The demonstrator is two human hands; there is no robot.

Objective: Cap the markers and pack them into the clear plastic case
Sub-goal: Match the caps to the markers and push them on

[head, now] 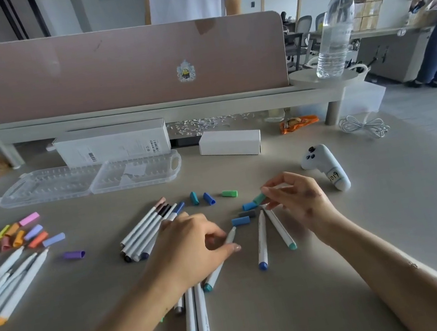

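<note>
Left hand (196, 244) pinches teal-ended marker (221, 260) near bare tip; barrel lies on desk (347, 288), long axis up-right, tip aimed toward right hand (295, 198). Right hand pinches teal cap (259, 198) in fingertips, other fingers loose, just up-right of tip. Judgement: cap must turn, line up with barrel axis. Clear plastic case (89, 178) open, empty, well behind hands.

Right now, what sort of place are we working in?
Most likely a shared open-plan office: a desk divider splits the table, office chairs stand behind it, and cardboard boxes are stacked by the far wall.
</note>
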